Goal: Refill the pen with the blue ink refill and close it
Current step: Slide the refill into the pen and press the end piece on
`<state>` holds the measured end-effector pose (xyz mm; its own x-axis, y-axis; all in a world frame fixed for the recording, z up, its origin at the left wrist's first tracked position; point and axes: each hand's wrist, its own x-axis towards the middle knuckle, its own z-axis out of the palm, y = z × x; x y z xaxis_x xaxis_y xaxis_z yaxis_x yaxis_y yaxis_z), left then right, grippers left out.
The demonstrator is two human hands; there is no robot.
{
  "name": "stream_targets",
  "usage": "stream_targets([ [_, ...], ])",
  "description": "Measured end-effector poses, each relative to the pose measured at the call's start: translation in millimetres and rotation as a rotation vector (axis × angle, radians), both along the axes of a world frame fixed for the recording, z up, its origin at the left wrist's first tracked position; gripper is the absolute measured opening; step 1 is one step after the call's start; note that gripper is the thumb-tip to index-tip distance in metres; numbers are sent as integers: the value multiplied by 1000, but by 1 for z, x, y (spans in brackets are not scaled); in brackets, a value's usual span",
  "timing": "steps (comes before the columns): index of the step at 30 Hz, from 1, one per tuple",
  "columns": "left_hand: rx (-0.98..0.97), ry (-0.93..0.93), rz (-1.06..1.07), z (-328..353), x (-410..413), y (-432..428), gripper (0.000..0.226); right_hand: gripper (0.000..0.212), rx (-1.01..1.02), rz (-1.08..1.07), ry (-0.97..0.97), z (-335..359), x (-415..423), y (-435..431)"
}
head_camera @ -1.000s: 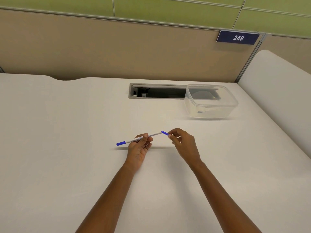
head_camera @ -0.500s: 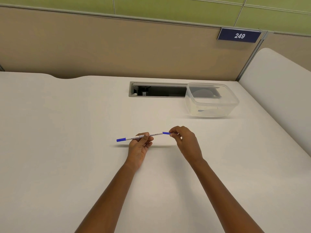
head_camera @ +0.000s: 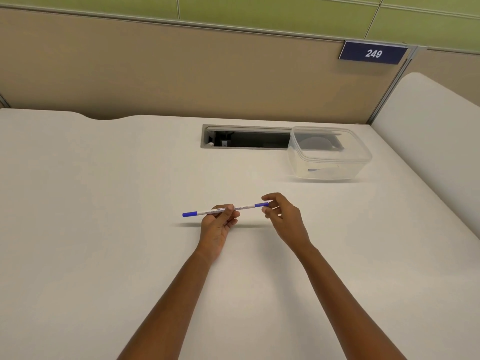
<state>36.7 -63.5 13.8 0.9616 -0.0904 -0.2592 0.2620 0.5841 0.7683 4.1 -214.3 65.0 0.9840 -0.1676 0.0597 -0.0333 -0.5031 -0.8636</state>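
- The pen [head_camera: 244,207] is held in the air over the counter [head_camera: 104,242], between the two hands; its long axis runs left to right, almost level, with the right end a little higher.
- The left hand [head_camera: 217,229] grasps the white barrel near its middle, fingers [head_camera: 228,207] curled around it; the blue cap [head_camera: 189,213] at the left end sticks out free beyond this hand.
- The right hand [head_camera: 285,222] is at the other end; index finger above and thumb below are curled at the blue end piece [head_camera: 261,204] and seem to pinch its outer tip.
- The end piece lies in line with the barrel and meets it; I cannot tell if it is fully seated.
- I judge that the closing move goes along this axis: the right hand, nearer to that end, pushes leftward while the left hand holds against it; a sideways push could tilt the piece.
- A clear container [head_camera: 330,158] stands well apart, behind the right hand.
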Motion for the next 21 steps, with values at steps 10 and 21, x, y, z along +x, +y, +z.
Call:
stream_targets([
  [10, 12, -2, 1, 2, -2, -1, 17, 14, 82, -15, 15, -7, 2, -5],
  [21, 16, -13, -7, 1, -2, -1, 17, 15, 72, -20, 22, -9, 2, -5],
])
